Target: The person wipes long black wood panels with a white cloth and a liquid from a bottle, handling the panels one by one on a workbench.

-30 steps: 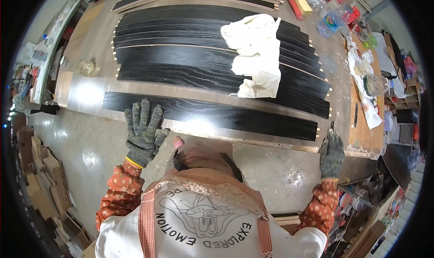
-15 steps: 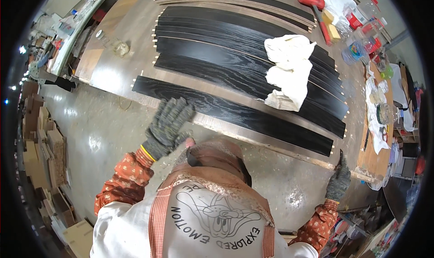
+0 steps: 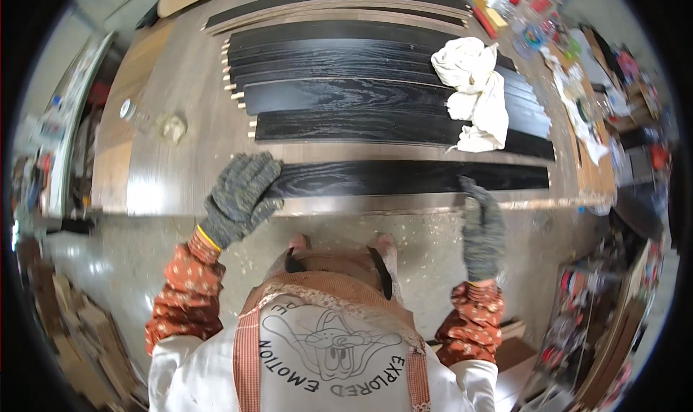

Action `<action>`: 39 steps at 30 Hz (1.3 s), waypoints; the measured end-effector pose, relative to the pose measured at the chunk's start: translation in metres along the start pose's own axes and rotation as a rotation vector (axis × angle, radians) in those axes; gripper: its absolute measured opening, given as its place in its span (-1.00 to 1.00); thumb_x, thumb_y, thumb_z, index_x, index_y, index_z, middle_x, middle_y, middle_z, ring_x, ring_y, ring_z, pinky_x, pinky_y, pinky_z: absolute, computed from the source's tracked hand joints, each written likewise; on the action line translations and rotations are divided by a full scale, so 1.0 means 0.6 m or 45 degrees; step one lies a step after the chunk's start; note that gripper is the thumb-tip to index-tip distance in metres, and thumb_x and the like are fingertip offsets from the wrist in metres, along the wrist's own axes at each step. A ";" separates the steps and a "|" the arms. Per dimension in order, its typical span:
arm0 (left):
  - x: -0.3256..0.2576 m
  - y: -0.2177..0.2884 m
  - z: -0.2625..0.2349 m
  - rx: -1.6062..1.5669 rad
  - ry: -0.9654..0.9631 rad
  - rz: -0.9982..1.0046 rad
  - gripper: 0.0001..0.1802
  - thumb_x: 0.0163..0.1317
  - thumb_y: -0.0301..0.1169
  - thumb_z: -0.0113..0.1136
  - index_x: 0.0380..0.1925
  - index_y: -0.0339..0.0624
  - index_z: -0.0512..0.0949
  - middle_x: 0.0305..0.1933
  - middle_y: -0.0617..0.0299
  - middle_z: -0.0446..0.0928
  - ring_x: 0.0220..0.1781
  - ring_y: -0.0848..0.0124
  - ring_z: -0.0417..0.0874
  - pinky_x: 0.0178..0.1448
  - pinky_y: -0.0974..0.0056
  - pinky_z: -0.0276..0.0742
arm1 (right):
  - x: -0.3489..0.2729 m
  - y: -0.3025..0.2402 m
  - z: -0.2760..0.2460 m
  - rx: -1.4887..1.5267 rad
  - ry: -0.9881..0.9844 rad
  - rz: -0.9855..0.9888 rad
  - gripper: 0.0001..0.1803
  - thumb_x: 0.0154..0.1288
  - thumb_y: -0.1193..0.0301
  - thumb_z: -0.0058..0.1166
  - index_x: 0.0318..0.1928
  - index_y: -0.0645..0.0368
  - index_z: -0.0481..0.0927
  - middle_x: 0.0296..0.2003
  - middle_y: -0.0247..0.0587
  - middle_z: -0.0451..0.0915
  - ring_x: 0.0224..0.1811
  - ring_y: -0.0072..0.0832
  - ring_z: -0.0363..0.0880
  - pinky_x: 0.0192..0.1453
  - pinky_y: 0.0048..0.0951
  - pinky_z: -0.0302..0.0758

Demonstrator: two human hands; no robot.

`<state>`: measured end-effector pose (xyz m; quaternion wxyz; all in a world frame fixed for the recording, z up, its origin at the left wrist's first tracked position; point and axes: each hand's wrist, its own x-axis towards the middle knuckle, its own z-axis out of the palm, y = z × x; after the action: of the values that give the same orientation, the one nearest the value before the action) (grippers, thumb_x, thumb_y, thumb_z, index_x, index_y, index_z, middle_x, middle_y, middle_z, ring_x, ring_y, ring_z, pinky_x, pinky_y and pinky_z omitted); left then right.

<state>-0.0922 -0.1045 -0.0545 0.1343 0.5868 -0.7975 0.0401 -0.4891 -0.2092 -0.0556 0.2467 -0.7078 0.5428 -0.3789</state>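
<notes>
A black wood-grain board (image 3: 382,178) lies along the near edge of the table. My left hand (image 3: 244,188), in a grey knit glove, rests over its left end and hides it; the fingers lie flat, with the thumb apart at the near side. My gloved right hand (image 3: 482,231) is at the board's near edge, right of middle. It is blurred, with the fingers curled and a dark tip at the front; what it holds cannot be made out. Beyond this board lie several more black boards (image 3: 346,94) with pale dowels at their ends, and a crumpled white cloth (image 3: 482,98) on top.
A glass jar (image 3: 137,113) and a pale round container (image 3: 172,127) stand at the left of the table (image 3: 162,58). Plastic bottles (image 3: 534,35), a yellow block (image 3: 497,19) and a red-handled tool (image 3: 480,15) sit far right. Stacked wood pieces (image 3: 83,318) are on the floor at left.
My view has turned, so the near board looks level. My left hand has shifted onto the board's left end. My right hand has moved left from beyond the right end to the near edge.
</notes>
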 end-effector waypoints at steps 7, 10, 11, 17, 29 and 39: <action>-0.014 -0.053 0.014 -0.223 -0.003 0.234 -0.35 0.08 -0.21 0.30 0.21 -0.09 0.40 0.29 0.05 0.38 0.31 0.07 0.38 0.40 0.02 0.21 | -0.037 -0.074 0.127 -0.411 0.120 0.259 -0.64 0.38 0.15 -0.06 0.07 0.02 0.55 -0.07 -0.06 0.61 -0.05 -0.13 0.60 0.01 -0.20 0.49; -0.020 -0.058 0.017 -0.350 0.075 0.240 -0.35 0.02 -0.22 0.35 0.16 -0.11 0.45 0.26 0.02 0.39 0.26 0.04 0.42 0.30 0.01 0.32 | -0.043 -0.085 0.132 -0.429 0.191 0.318 -0.63 0.38 0.15 -0.06 0.10 -0.03 0.52 -0.10 -0.05 0.62 -0.10 -0.09 0.60 -0.03 -0.17 0.49; -0.023 -0.061 0.016 -0.359 0.076 0.258 -0.35 0.02 -0.22 0.35 0.16 -0.11 0.45 0.26 0.02 0.39 0.26 0.04 0.42 0.30 0.01 0.32 | -0.042 -0.090 0.136 -0.438 0.205 0.329 -0.63 0.38 0.15 -0.06 0.10 -0.03 0.52 -0.10 -0.05 0.62 -0.10 -0.09 0.60 -0.03 -0.17 0.49; -0.026 -0.066 0.019 -0.375 0.079 0.207 -0.35 0.04 -0.20 0.33 0.18 -0.09 0.44 0.26 0.01 0.39 0.19 0.01 0.45 0.21 0.02 0.39 | -0.040 -0.125 0.158 -0.950 0.004 0.433 -0.64 0.40 0.16 -0.11 0.15 -0.11 0.48 -0.28 -0.01 0.63 -0.31 -0.04 0.61 -0.16 -0.08 0.48; -0.028 -0.069 0.018 -0.345 -0.005 0.183 -0.35 0.05 -0.21 0.30 0.20 -0.06 0.41 0.29 0.02 0.36 0.22 -0.01 0.41 0.23 -0.02 0.34 | -0.065 -0.164 0.211 -1.091 -0.254 0.172 -0.32 0.22 0.40 -0.02 0.38 -0.01 0.18 -0.48 -0.14 0.58 -0.51 -0.22 0.59 -0.41 -0.18 0.48; -0.027 -0.071 0.016 -0.388 0.011 0.211 -0.36 0.08 -0.20 0.28 0.20 -0.07 0.41 0.30 0.01 0.35 0.22 0.01 0.41 0.23 -0.03 0.34 | -0.075 -0.129 0.189 -0.962 -0.005 -0.098 -0.39 0.33 0.36 -0.08 0.38 -0.12 0.16 -0.64 -0.20 0.49 -0.68 -0.29 0.47 -0.53 -0.21 0.42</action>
<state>-0.0492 -0.1049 -0.0721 0.2213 0.4918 -0.8394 -0.0680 -0.3587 -0.1507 -0.0759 -0.0451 -0.7696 0.6167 -0.1596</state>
